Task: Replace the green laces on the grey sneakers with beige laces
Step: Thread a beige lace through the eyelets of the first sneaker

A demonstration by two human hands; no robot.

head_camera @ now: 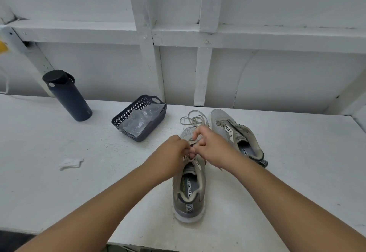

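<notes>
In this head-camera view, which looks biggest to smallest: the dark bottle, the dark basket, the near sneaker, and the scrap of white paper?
1. Near sneaker, though it lies closest to the camera.
2. Basket and bottle: too alike to rank.
3. Paper scrap, clearly smallest.

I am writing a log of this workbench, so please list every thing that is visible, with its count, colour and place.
sneakers: two, grey; near sneaker under the hands, far sneaker to its right, without laces.
beige lace: one visible, beige; threaded in the near sneaker, its loose part lies looped beyond the toe.
basket: one, dark; centre of the table, holds a clear plastic bag.
bottle: one, dark, upright; back left of the table.
scrap of paper: one, white; left of the near sneaker.
table: one, white.
left hand: pinches the lace over the near sneaker.
right hand: pinches the lace too.
</notes>
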